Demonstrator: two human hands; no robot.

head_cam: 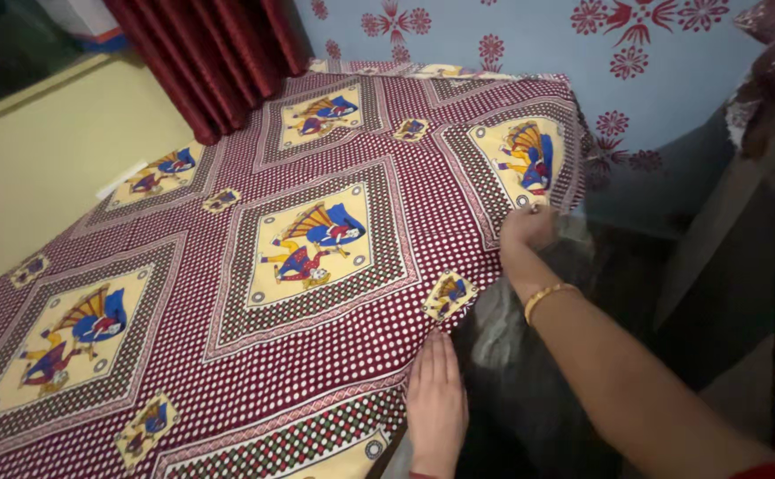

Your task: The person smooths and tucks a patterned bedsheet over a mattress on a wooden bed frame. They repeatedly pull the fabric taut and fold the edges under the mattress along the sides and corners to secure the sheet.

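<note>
A maroon bedsheet [317, 293] with white dots and yellow picture squares covers the bed. My left hand [436, 399] lies flat, fingers together, on the sheet's near right edge. My right hand [528, 226], with a gold bangle [545, 297] on the wrist, is closed on the sheet's right edge further up, at the side of the bed. Below that edge the dark, shiny side of the mattress [529, 355] shows.
A dark red curtain [215, 53] hangs at the bed's far left corner. A pale blue wall [662, 80] with red flower prints runs behind and right of the bed. A yellow wall [42, 151] is on the left. Patterned cloth [773, 80] hangs at the upper right.
</note>
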